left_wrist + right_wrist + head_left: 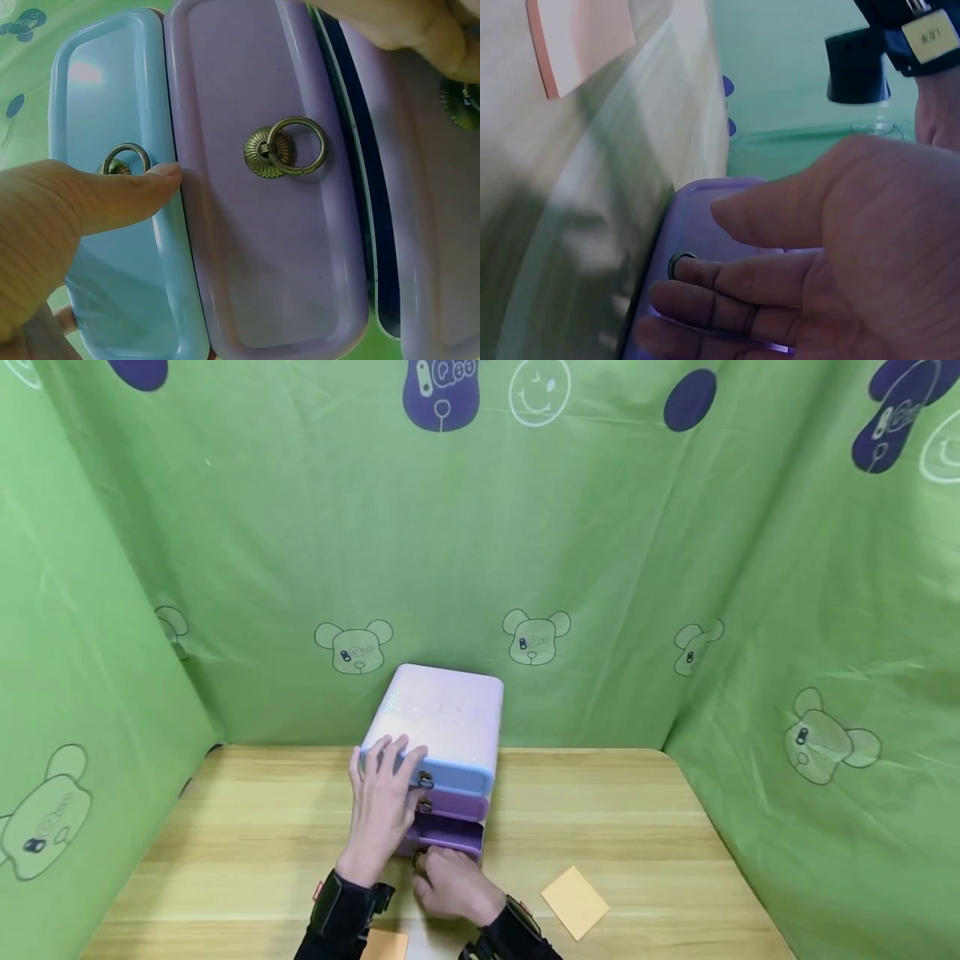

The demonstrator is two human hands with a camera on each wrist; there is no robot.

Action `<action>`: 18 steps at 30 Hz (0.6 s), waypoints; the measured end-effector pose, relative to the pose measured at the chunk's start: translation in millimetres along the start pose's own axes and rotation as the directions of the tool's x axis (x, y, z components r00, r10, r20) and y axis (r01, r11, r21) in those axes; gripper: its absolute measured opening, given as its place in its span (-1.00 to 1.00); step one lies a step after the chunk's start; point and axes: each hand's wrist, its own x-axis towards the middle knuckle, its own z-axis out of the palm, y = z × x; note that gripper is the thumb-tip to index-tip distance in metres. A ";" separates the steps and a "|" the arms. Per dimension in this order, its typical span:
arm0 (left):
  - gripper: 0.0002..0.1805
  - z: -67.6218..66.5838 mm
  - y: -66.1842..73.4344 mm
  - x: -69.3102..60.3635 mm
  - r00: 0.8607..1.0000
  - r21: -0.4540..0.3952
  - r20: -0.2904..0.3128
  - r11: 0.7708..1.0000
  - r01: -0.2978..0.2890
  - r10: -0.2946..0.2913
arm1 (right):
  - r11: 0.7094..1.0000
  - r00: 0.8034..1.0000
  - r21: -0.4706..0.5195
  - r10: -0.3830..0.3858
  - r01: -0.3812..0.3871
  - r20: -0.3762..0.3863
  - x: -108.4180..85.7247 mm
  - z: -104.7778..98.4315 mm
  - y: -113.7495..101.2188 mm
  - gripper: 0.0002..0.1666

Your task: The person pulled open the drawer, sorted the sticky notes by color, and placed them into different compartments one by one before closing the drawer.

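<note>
A small drawer cabinet [453,710] with a pale lilac top stands against the back. Its fronts are a blue drawer [112,277] on top, a purple middle drawer [262,240] and a purple bottom drawer [716,214], which is pulled partly out. My left hand [381,814] rests at the cabinet's upper left corner, fingers spread over the top edge, its straight thumb pressed on the blue front beside the handle. Down at the bottom drawer, my right hand [453,881] has a finger hooked through the brass ring pull [673,267]. The drawer's inside is mostly hidden.
An orange square of paper [575,902] lies on the wooden table [600,810] to the right of the right hand. Another orange piece [385,946] shows between the forearms at the near edge. Green printed cloth [450,543] encloses the back and sides.
</note>
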 end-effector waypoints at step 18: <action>-0.31 -1.8 0.4 -1.0 1.000 -0.034 0.010 0.999 0.016 -0.016 | 0.999 1.000 -0.040 0.015 -0.014 0.012 -14.1 0.8 -16.8 -0.75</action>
